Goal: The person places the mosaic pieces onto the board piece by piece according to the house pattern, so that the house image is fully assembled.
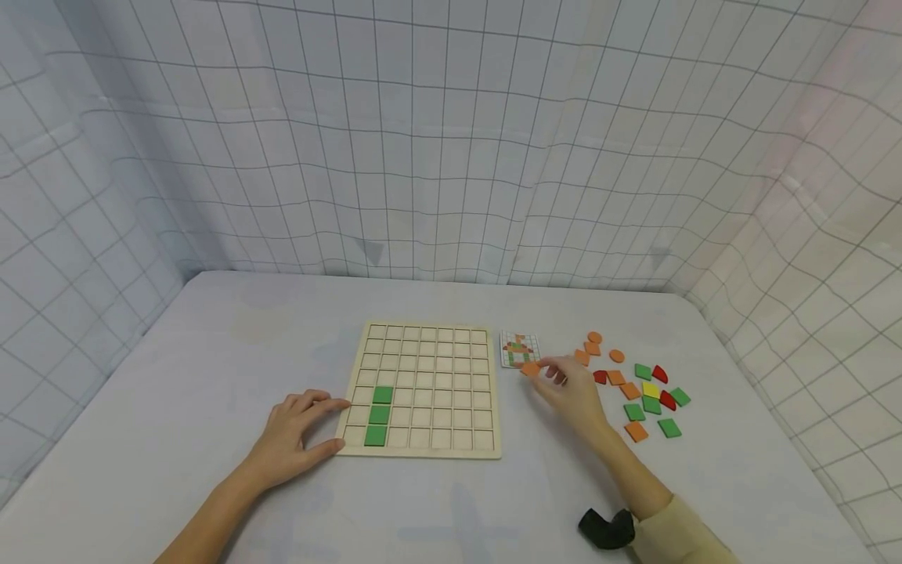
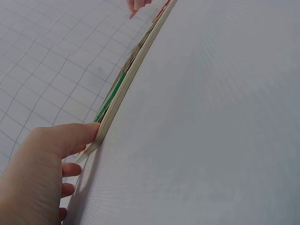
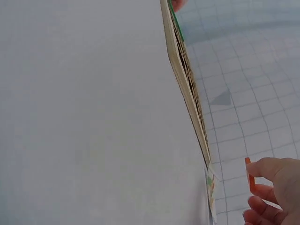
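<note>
A pale wooden grid board [image 1: 441, 403] lies on the table, with three green square tiles [image 1: 380, 415] stacked in one column near its left side. My left hand [image 1: 290, 439] rests at the board's left edge, thumb and fingertips touching the rim; the left wrist view shows the thumb on the near corner. Between thumb and fingers, my right hand [image 1: 572, 395] pinches an orange square tile [image 3: 250, 175], held off the table to the right of the board. Just behind that tile lies a small pattern card [image 1: 520, 345] printed with a coloured figure, partly covered by it.
Loose tiles are scattered right of my right hand: orange circles [image 1: 616, 356], orange squares [image 1: 636, 431], green squares [image 1: 669, 428], red quarter-rounds [image 1: 659, 374] and a yellow square [image 1: 650, 389]. A black curved object [image 1: 607, 529] is by the right sleeve. Grid-patterned curtains [image 1: 451, 157] surround the table.
</note>
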`<state>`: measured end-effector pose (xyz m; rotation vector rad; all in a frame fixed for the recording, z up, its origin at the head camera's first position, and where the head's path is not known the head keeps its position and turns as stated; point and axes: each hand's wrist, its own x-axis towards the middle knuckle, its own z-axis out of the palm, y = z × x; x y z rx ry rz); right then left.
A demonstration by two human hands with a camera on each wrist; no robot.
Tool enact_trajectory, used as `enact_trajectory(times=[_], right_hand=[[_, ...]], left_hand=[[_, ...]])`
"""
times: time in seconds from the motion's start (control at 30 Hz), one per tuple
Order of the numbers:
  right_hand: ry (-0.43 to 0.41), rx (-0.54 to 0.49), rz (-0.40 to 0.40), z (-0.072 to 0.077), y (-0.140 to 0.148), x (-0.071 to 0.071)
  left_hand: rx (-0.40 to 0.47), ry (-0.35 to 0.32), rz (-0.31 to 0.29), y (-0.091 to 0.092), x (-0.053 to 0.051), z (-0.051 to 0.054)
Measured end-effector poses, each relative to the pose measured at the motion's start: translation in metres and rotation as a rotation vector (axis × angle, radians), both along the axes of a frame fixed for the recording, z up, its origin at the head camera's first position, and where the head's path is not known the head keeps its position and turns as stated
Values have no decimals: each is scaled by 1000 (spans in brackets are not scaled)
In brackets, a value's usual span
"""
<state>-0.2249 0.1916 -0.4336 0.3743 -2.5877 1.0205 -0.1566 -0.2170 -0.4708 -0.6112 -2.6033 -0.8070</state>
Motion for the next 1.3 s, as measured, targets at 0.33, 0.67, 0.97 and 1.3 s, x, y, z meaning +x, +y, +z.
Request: enact_trajectory(times=[0.33,0.67,0.97,1.3], right_hand=[[67,-18,203,9,-47,11],[35,-9,423,6,-98,23],[-6,95,506,-2,-131,36],[9,216,524,-10,-142,45]], left_hand=[[1,8,-1,0,0,1],[3,10,-6,1,1,2],[-1,6,-6,0,-1,0],[-6,0,1,1,0,1]])
